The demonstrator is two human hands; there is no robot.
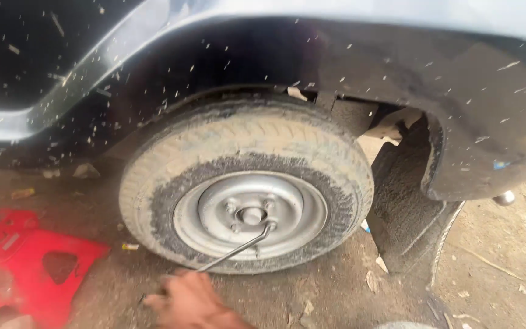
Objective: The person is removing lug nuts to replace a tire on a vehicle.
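A dusty tyre [245, 137] on a grey steel rim [293, 210] stands on the dirt under a dark car wheel arch [397, 55]. A bent metal wheel wrench [232, 251] has its socket end on a lower right lug nut [269, 226] beside the hub [251, 214]. Its handle slopes down to the left. My right hand [187, 300] is at the bottom edge, blurred, and is closed around the wrench's handle end. My left hand is out of view.
A red plastic stand [25, 268] lies on the ground at the lower left. A black mud flap [409, 207] hangs right of the tyre. Scraps and small debris [130, 247] dot the dirt ground [494, 268].
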